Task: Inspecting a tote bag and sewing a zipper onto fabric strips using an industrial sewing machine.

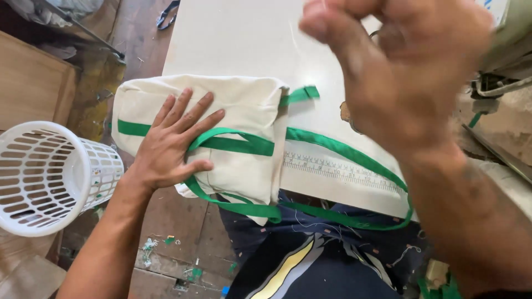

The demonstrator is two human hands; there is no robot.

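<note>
A cream cloth bag (244, 105) with green trim lies folded over the left edge of a white sewing table (244, 39). My left hand (172, 144) rests flat on the bag, fingers spread, touching a green strap (238, 144). A long green strap loop (354, 155) trails from the bag across the table edge and down over my lap. My right hand (399, 66) is raised close to the camera and blurred, fingers curled; whether anything sits between them I cannot make out.
A white plastic lattice basket (50, 177) lies tipped on the floor at the left. A ruler strip (338, 169) runs along the table's near edge. Part of a sewing machine (504, 61) stands at the right. Green fabric scraps dot the floor.
</note>
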